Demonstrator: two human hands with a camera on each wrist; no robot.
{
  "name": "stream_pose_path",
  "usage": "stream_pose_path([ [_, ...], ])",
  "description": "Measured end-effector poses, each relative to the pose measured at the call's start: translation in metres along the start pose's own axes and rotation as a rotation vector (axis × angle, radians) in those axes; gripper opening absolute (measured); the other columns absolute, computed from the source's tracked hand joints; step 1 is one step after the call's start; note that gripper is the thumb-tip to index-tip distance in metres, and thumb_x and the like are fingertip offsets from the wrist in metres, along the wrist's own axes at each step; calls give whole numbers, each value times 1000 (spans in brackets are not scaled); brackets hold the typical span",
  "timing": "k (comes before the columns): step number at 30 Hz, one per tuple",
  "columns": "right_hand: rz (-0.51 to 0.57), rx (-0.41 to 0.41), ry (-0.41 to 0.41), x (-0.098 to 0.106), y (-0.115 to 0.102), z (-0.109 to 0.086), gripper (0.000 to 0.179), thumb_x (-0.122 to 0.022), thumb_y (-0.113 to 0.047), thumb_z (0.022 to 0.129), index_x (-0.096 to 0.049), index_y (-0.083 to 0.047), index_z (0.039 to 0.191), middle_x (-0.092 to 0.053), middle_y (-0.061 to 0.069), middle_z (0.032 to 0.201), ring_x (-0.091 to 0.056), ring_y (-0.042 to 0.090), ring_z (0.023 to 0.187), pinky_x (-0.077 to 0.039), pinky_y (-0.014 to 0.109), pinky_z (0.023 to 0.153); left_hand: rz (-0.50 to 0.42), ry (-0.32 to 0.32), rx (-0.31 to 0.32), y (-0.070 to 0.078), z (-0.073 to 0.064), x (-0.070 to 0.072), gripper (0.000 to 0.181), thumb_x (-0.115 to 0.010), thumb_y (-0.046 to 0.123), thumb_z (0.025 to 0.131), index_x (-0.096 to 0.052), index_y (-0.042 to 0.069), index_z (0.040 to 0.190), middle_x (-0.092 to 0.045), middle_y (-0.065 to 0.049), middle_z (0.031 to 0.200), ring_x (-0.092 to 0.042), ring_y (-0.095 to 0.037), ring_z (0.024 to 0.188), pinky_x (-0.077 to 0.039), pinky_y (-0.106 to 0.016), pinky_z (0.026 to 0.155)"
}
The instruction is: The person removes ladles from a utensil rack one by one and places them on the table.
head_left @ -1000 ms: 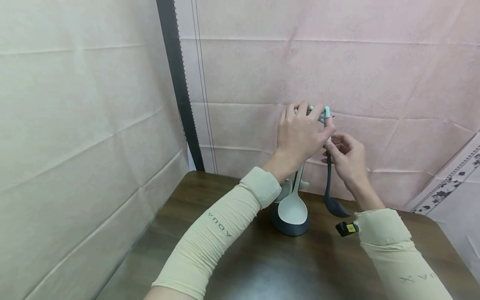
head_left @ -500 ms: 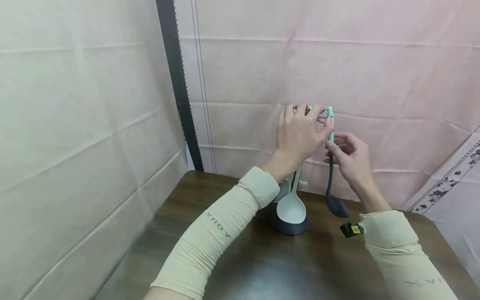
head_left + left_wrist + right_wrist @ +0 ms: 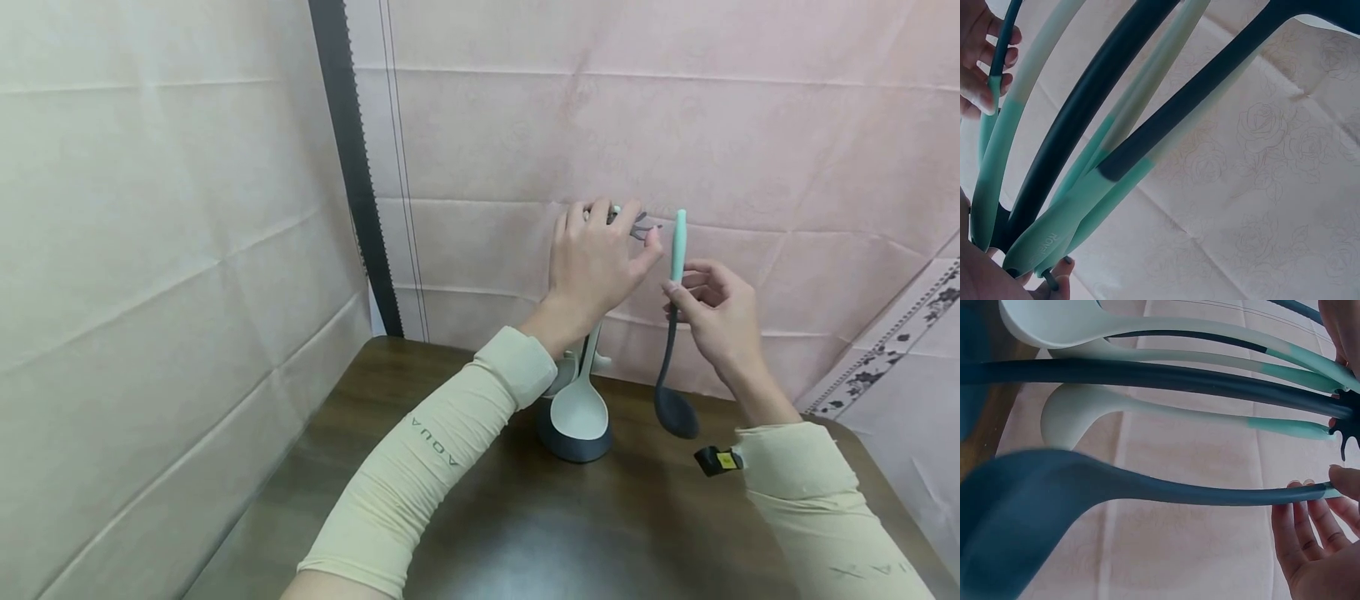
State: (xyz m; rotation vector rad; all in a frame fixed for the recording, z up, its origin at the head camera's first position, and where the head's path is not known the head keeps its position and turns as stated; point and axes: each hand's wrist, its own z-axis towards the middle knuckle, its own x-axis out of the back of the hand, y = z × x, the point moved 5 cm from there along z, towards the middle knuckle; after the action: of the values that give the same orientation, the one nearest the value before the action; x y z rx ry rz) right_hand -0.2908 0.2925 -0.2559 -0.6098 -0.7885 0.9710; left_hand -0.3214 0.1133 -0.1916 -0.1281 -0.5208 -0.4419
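Note:
My right hand (image 3: 720,312) pinches a dark blue ladle (image 3: 675,414) between thumb and fingers, just below its mint-green handle. The ladle hangs upright, bowl down, apart from the utensil stand (image 3: 573,447). Over the top of that stand lies my left hand (image 3: 592,258), fingers bent round the hooked head, whose dark hooks (image 3: 1350,422) show in the right wrist view. A white ladle (image 3: 580,408) hangs at the stand's front. Other mint-handled utensils hang about the dark pole (image 3: 1085,112) in the left wrist view; their far ends are partly hidden.
The stand rests on a dark brown wooden table (image 3: 480,533) near its back edge. A pale patterned cloth (image 3: 480,142) hangs behind, and another cloth (image 3: 150,292) stands to the left. A small black device (image 3: 717,460) sits at my right cuff.
The ladle has come away from the stand's hooks and moved right with my right hand, so its mint handle now shows in full. My left hand has stayed on the stand's top.

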Motion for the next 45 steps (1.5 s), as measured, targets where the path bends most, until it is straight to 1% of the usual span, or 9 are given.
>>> stream_pose_path([
  [6,-9,-1,9,8,1,-9,34,-73,-14,100,-66,-11,133,-70,-4,97,-73,8,76,-60,22,67,-19,-38,-15,3,0,-2,42,-45,55,101,-72,32,124,-72,5,115,-65,-22,105,-49,-33,90],
  [11,-46,8,-8,12,1,-16,36,-73,-16,100,-65,-11,135,-70,-3,97,-74,10,77,-61,23,67,-20,-23,-4,2,1,0,41,-47,55,101,-72,32,123,-72,4,116,-65,-23,108,-49,-34,94],
  [17,-105,12,-13,19,5,-21,41,-74,-18,100,-63,-8,139,-69,-3,95,-73,9,74,-60,22,65,-14,-24,-2,2,2,2,40,-46,55,100,-71,31,119,-71,5,113,-64,-23,105,-48,-33,90],
  [20,-145,0,-7,24,8,-25,44,-74,-19,100,-61,-6,140,-69,-6,93,-73,6,71,-59,21,63,-19,-35,-7,4,3,1,41,-45,56,100,-71,31,121,-71,4,115,-64,-23,106,-48,-34,90],
  [24,-199,-19,-29,28,13,-29,45,-74,-20,101,-61,-6,141,-70,-9,92,-73,5,70,-59,20,61,-25,-32,-5,4,3,0,42,-46,56,100,-71,32,122,-72,4,117,-65,-24,108,-49,-34,91],
  [30,-267,-56,-47,38,18,-37,44,-72,-24,102,-61,-7,141,-70,-4,96,-73,3,73,-59,22,62,-18,-11,7,0,3,0,40,-47,56,99,-72,31,119,-72,3,114,-66,-24,107,-49,-35,90],
  [36,-286,-87,-15,53,23,-47,46,-73,-28,102,-61,-7,141,-69,-7,94,-72,-3,74,-59,22,61,-42,-12,-11,1,1,-2,40,-47,55,100,-72,30,118,-71,3,110,-65,-25,105,-49,-35,88],
  [41,-276,-96,-1,63,28,-51,45,-75,-30,100,-63,-6,137,-70,-11,90,-73,-2,73,-60,24,60,-46,-18,-11,-1,1,-1,41,-47,55,100,-72,32,123,-71,3,112,-64,-24,106,-49,-35,90],
  [45,-265,-106,15,71,32,-54,40,-77,-27,99,-64,-8,132,-71,-12,88,-73,-2,72,-59,23,58,-40,-5,-17,-2,3,1,40,-47,54,100,-72,32,121,-71,4,110,-64,-23,105,-49,-34,88],
])
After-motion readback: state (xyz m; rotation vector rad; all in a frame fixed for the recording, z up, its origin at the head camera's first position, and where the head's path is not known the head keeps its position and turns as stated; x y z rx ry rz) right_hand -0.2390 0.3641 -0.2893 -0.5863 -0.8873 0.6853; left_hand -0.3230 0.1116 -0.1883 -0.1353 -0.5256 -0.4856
